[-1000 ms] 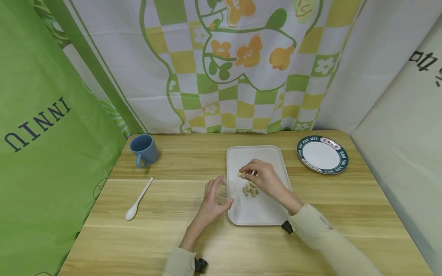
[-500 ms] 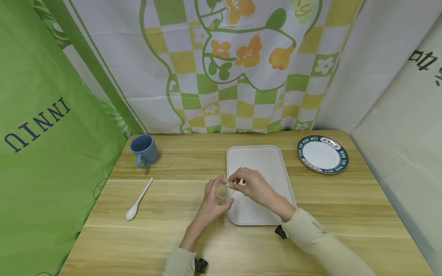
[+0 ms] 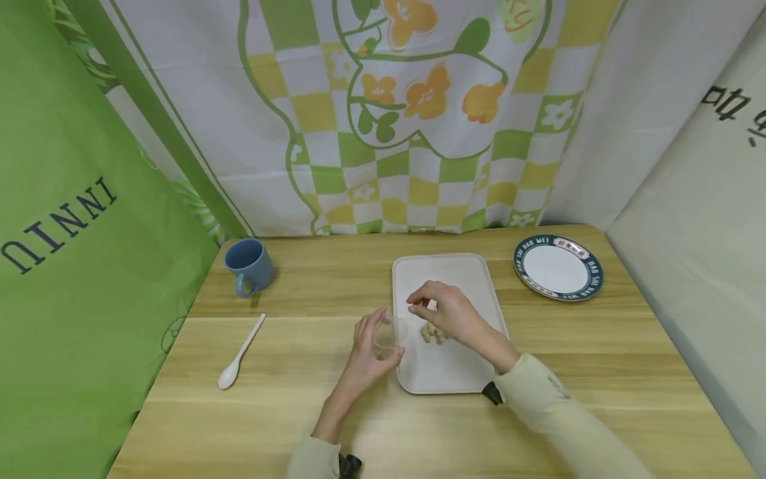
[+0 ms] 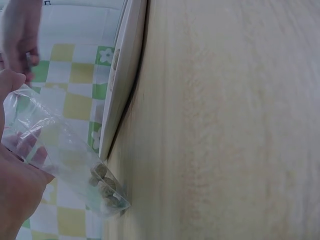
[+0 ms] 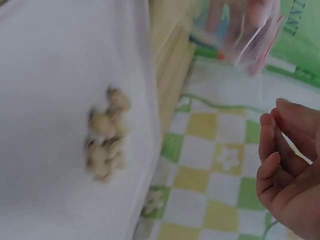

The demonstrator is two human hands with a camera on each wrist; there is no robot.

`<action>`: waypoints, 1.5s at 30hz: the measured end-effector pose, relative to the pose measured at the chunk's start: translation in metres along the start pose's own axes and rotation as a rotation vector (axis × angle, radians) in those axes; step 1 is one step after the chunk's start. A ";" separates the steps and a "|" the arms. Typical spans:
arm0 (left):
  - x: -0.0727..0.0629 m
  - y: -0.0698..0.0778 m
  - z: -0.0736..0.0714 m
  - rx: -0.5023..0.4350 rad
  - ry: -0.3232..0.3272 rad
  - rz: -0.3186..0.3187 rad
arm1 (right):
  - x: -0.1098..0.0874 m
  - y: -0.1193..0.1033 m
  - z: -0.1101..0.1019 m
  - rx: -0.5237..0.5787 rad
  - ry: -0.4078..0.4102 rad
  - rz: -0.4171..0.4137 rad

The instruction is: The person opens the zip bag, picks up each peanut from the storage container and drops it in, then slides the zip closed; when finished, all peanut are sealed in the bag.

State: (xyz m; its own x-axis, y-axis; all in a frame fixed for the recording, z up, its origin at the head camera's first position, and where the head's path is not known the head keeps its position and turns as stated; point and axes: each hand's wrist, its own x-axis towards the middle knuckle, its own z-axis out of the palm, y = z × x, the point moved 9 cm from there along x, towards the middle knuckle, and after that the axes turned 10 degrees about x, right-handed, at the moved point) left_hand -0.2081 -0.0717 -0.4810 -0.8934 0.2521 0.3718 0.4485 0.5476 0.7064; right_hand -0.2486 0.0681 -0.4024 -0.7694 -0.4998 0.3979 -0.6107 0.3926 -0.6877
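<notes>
My left hand [image 3: 365,346] grips a clear zip bag [image 4: 60,145] near its mouth, beside the tray's left edge. A red line runs along the bag's mouth in the right wrist view. Several brownish pieces [image 4: 106,186] lie in the bag's bottom corner. My right hand [image 3: 451,313] hovers over the white tray [image 3: 445,376], fingers bent loosely toward the thumb. Nothing shows between its fingertips in the right wrist view. Below it, a small pile of tan nut-like pieces [image 5: 107,135] lies on the tray, partly hidden by the hand in the head view.
A blue mug [image 3: 250,266] stands at the table's back left, with a white spoon [image 3: 241,352] in front of it. At the back right lies a plate [image 3: 558,267] with a dark patterned rim. A patterned curtain [image 3: 419,179] hangs behind the wooden table [image 3: 419,442].
My right hand carried a tan piece left to the bag's mouth, then came back over the tray without a visible piece. The left hand keeps holding the bag in place.
</notes>
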 end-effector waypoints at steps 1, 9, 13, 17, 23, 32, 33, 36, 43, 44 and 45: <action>-0.002 -0.001 0.000 -0.002 0.001 -0.004 | -0.001 0.009 -0.002 -0.004 0.005 0.039; -0.003 -0.001 0.001 -0.018 -0.004 -0.008 | -0.026 0.091 -0.002 -0.045 -0.062 0.368; -0.001 -0.001 0.001 -0.018 -0.008 -0.005 | -0.034 0.110 -0.003 -0.070 -0.077 0.416; 0.000 0.000 0.001 -0.013 0.000 0.002 | -0.036 0.116 -0.001 -0.075 -0.107 0.415; 0.001 -0.002 -0.001 -0.005 0.012 -0.001 | -0.036 0.119 -0.001 -0.087 -0.120 0.407; 0.002 -0.003 -0.001 -0.009 0.015 -0.001 | -0.039 0.124 -0.004 -0.072 -0.106 0.432; 0.002 -0.003 -0.001 -0.010 0.013 -0.001 | -0.040 0.124 -0.005 -0.067 -0.100 0.442; 0.001 -0.003 -0.001 -0.012 0.008 -0.008 | -0.040 0.124 -0.009 -0.061 -0.078 0.454; 0.001 -0.003 -0.002 -0.003 0.011 -0.015 | -0.034 0.104 -0.017 -0.079 -0.010 0.367; 0.001 -0.003 -0.002 -0.002 0.011 -0.015 | -0.032 0.100 -0.018 -0.078 -0.003 0.350; 0.001 -0.003 -0.002 -0.001 0.010 -0.017 | -0.030 0.095 -0.019 -0.075 0.005 0.334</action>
State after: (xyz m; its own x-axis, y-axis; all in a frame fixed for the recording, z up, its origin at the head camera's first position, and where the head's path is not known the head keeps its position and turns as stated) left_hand -0.2099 -0.0744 -0.4814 -0.9005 0.2351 0.3658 0.4335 0.5507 0.7133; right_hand -0.2870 0.1350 -0.4679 -0.9301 -0.3300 0.1613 -0.3366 0.5901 -0.7338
